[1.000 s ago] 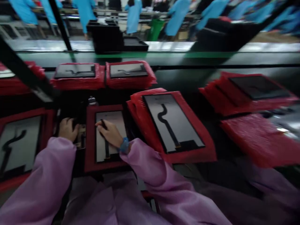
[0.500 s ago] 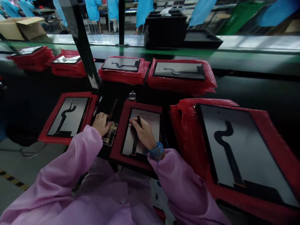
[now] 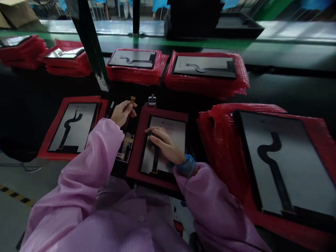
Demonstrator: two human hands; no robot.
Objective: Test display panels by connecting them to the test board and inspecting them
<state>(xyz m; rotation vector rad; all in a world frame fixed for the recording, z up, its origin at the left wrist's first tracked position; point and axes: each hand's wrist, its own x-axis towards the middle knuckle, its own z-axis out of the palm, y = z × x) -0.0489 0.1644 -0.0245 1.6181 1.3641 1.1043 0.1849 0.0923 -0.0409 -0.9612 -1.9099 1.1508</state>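
My left hand (image 3: 122, 112) pinches a small flex cable with an orange-brown end (image 3: 132, 99), held up above the dark bench. Just below it lies a small circuit board (image 3: 125, 147) with tan and black parts. My right hand (image 3: 168, 142) is over a grey display panel (image 3: 174, 131), with thumb and fingers closed on the upper end of its black ribbon cable (image 3: 155, 159). The panel lies on a red pad (image 3: 133, 168). A blue wrist strap (image 3: 188, 164) circles my right wrist.
A small counter (image 3: 152, 100) stands behind the pad. Display panels on red wrap sit at left (image 3: 75, 127) and right (image 3: 294, 161). More wrapped stacks (image 3: 136, 73) line the back. A dark post (image 3: 89, 42) rises behind my left hand. Black trays (image 3: 194, 21) stand farther back.
My left hand has risen from the circuit board and now holds up a flex cable end. My right hand's fingers have tilted lower over the ribbon cable. The whole view has shifted downward.
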